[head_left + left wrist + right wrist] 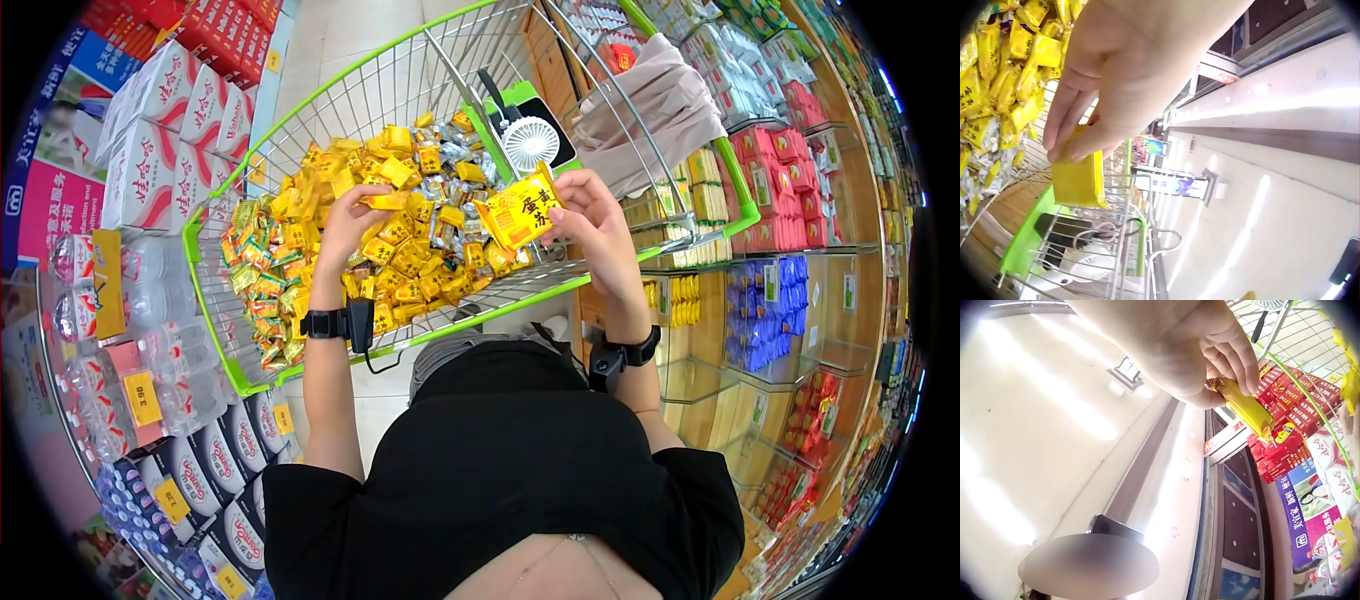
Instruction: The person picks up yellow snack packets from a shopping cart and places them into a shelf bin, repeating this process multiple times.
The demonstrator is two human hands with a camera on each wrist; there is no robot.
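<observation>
In the head view my right hand point(600, 230) pinches a yellow snack packet point(520, 212) by its right end, its printed front turned up. The same packet point(1249, 412) shows edge-on in the right wrist view, between thumb and fingers. My left hand point(345, 228) holds a second yellow snack packet point(387, 201) over the heap. Seen from the left wrist, that packet point(1079, 181) hangs from the thumb and fingertips. Beneath both hands, a pile of small yellow packets point(400, 255) fills much of a green-rimmed shopping cart point(190, 240). Silver and green-orange packets are mixed in.
A white fan point(530, 145) and a pale pink cloth point(655, 110) are at the cart's handle end. Shelves with red packets point(780, 190) and blue packets point(768, 310) line the right. Stacked white cartons point(150, 170) and water bottles point(175, 360) stand left.
</observation>
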